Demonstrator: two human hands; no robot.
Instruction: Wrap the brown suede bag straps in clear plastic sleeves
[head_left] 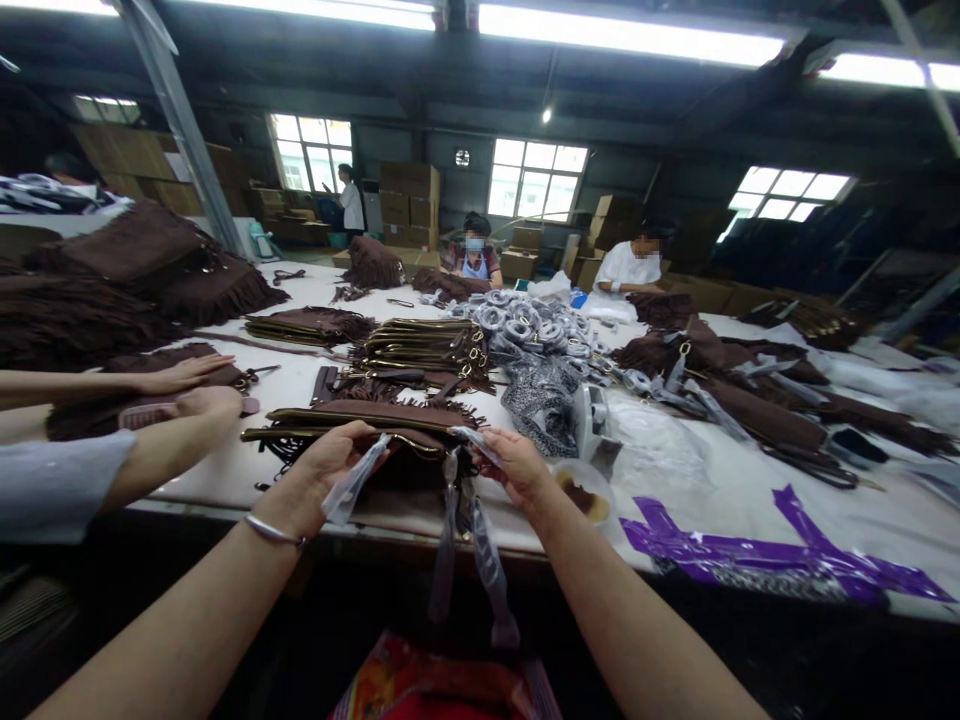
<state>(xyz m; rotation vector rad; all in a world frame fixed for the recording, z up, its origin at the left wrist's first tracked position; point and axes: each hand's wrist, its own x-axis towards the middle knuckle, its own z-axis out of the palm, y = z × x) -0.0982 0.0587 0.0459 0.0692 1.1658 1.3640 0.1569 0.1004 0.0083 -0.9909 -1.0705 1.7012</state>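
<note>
At front edge of white table (712,500), brown fringed bag w/ gold-toned zip (390,412) lies flat, zip side toward wearer, directly btwn the two hands; poss. more than one bag in the layer, can't tell. Both forearms reach fwd from lower corners and converge, elbows out of view. L hand (321,476): wrist bent inward, metal bangle (274,531) on it, fingers curled over nr bag edge, pinching a clear plastic strip (355,488) that hangs below. R hand (519,466): thumb and fingers pinch a second plastic strip (478,443) at R end of zip, wrist approx. straight, palm turned inward. Btwn hands, further wrapped strips (491,575) dangle past table edge. Just behind: stack of bags (420,345), gold zips outward. R of stack: heap of grey-wrapped rings (525,322). Co-worker's hand (184,375), at L, rests flat on another brown bag, apart from wearer's hands
</note>
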